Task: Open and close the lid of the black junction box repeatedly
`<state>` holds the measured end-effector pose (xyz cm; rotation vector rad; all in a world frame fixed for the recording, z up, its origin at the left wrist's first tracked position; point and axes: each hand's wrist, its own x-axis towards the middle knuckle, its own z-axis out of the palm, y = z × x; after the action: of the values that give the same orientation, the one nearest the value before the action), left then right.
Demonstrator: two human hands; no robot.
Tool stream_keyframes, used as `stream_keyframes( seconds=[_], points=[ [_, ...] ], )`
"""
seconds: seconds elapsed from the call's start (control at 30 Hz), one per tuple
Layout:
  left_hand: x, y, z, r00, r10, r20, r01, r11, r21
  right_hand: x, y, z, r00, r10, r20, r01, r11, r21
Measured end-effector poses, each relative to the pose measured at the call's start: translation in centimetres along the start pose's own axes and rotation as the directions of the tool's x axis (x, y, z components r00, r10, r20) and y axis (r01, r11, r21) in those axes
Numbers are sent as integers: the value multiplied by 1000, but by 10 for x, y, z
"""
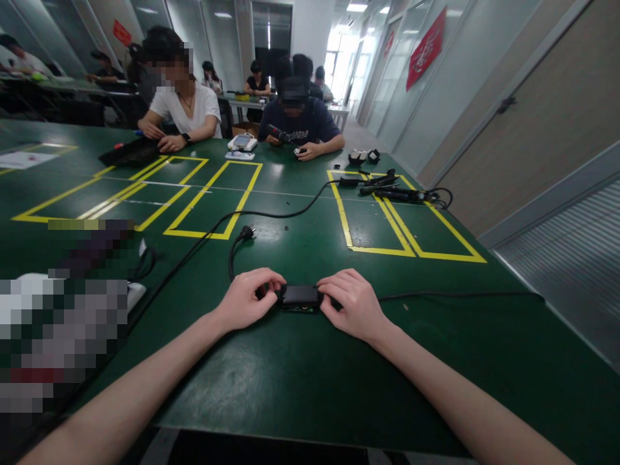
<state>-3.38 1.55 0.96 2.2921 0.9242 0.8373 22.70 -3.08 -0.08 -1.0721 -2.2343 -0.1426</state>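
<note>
Between my two hands lies a black power adapter (300,296) on the green table. Along its near edge a gap shows small parts that look like a circuit board. My left hand (252,297) pinches the left end, where dark pieces are partly hidden by the fingers. At the right end, my right hand (351,302) has its fingertips and thumb closed on the casing. A short black cord with a two-pin plug (247,233) stands out beyond my left hand. From behind my right hand a black cable (460,295) runs across the table to its right edge.
Yellow tape rectangles (227,236) mark the table (271,387). Black tools and cables (392,190) lie at the far right. A long cord (290,214) crosses the middle. Two people sit opposite, near a white device (242,142) and a black tray (128,154). Blurred items lie at left.
</note>
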Motion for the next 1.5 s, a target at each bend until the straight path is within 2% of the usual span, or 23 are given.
stream_keyframes(
  seconds=[0.2,0.3,0.4,0.53,0.63,1.03,1.13,1.27,1.5],
  points=[
    [0,-1,1,999,32,25,-33,999,17,-2,3,1,999,22,30,-22,1000,14],
    [0,-1,0,998,56,34,-56,998,12,-2,3,0,999,35,9,-35,999,17],
    [0,0,-1,996,69,62,-69,998,9,0,1,-3,1000,1,2,-1,998,69],
    [-1,2,-3,990,87,107,-90,996,26,2,-2,-3,995,-63,74,50,984,170],
    [-1,3,-2,986,92,140,-100,994,47,2,-2,-2,992,-74,106,55,982,179],
    [-3,0,1,983,119,137,-120,993,-1,-1,4,0,981,-143,133,116,974,194],
    [-2,0,3,981,133,138,-135,991,6,-1,4,-1,980,-116,160,87,980,180],
    [-3,3,6,982,129,137,-143,985,97,0,2,-4,977,-72,202,29,978,205],
    [-1,10,14,975,119,189,-170,943,285,1,-1,-3,974,-48,221,8,984,176]
  ],
)
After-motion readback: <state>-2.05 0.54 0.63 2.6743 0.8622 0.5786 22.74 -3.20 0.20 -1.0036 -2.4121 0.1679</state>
